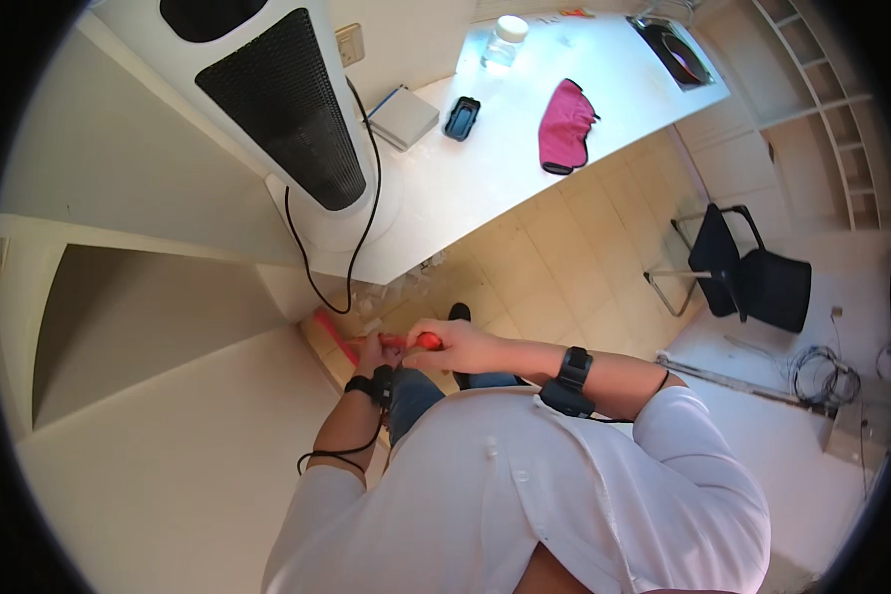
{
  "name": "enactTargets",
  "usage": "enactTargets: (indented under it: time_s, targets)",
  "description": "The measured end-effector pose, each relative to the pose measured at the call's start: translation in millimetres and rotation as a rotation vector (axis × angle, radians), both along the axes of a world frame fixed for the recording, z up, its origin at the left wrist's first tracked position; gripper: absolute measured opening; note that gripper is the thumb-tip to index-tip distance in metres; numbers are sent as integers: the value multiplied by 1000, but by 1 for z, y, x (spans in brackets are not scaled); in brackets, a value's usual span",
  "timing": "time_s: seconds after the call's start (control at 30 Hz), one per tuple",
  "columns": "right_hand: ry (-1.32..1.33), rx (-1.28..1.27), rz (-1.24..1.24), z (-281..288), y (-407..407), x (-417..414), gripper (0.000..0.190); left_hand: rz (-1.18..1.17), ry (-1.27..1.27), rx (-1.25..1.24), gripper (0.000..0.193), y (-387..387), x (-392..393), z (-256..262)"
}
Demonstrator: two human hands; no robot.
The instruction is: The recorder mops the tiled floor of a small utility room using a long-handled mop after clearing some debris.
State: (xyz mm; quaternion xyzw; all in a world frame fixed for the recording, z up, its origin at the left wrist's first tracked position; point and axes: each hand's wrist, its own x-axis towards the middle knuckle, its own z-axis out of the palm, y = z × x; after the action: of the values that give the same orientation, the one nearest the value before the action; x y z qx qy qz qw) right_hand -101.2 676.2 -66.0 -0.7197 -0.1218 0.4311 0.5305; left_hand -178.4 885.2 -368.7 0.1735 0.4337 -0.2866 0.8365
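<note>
My right hand (457, 347) is closed around a red handle (429, 341), whose rounded end shows beside the thumb. Close by on the left, my left hand (373, 352) grips a red rod-like part (392, 341). Whether both belong to one tool cannot be told, as the fingers hide the join. Beyond the left hand a red strip (335, 338) slants near the floor by the wall; its link to the held parts is unclear. Scraps of pale litter (416, 281) lie on the floor under the table's near corner.
A white table (482, 178) carries a black-grilled tower appliance (289, 111) with a looping black cord, a grey box (405, 119), a dark case (462, 119), a pink cloth item (566, 126) and a white-capped jar (506, 41). A black chair (750, 275) and coiled cable (824, 377) are at right.
</note>
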Motion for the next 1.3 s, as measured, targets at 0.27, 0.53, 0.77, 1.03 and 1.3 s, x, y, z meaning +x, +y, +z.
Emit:
enactTargets:
  time_s: [0.27, 0.53, 0.77, 1.03, 1.3]
  targets:
    - [-142, -96, -6, 31, -36, 49, 20, 299, -150, -110, 17, -92, 51, 12]
    - [-348, -211, 109, 53, -43, 66, 19, 505, -150, -264, 18, -150, 70, 63]
    - [-698, -208, 388, 71, -33, 52, 13, 707, -137, -283, 21, -153, 81, 52]
    - [-786, -161, 500, 109, -73, 40, 6, 544, -157, -373, 19, -168, 69, 121]
    - [-738, -217, 227, 182, -155, 25, 6, -142, -163, -455, 23, -186, 67, 147]
